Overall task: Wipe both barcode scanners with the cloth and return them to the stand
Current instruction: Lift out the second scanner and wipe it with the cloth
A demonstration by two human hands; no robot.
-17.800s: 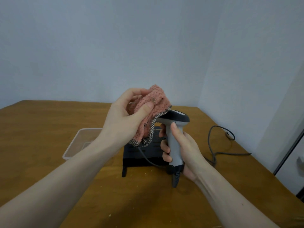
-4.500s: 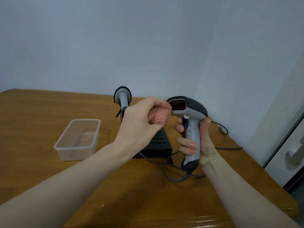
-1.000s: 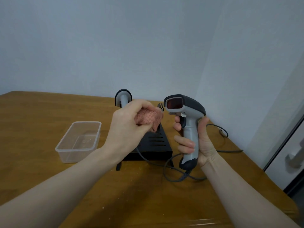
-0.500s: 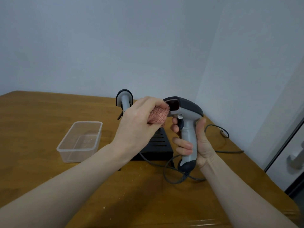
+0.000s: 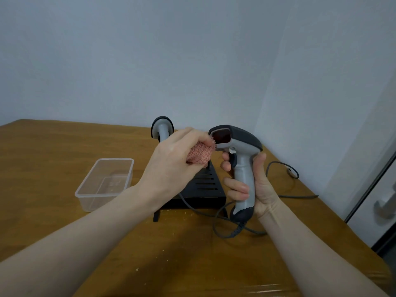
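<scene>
While the right hand (image 5: 255, 185) wraps its curled fingers and thumb round the grey handle of a scanner (image 5: 240, 159), holding it upright above the table (image 5: 53, 146), the left hand (image 5: 173, 161) grips a bunched pink cloth (image 5: 200, 154) between thumb and curled fingers. The cloth touches the left edge of the scanner's head, right at the dark red window, which faces left and toward the camera. The head is black on top and grey below, and a finger of the right hand lies by the trigger. From the black butt of the handle a grey cable (image 5: 225, 230) loops down onto the table and runs off toward the right.

Just behind and below both hands sits the black stand (image 5: 203, 189), a slotted box on short legs, partly hidden by the left wrist. A second scanner (image 5: 161, 129) rises at its far left, its rounded grey and black end showing above the left hand; how it sits in the stand is hidden. Another stretch of cable (image 5: 285, 168) curls on the table at the far right, near the wall.

To the left of the stand, apart from it, is a clear plastic tub (image 5: 85, 189). A few pale crumbs lie on the near part of the wooden table. A pale wall closes the far side, and a door with a handle (image 5: 383, 204) shows at the right edge.
</scene>
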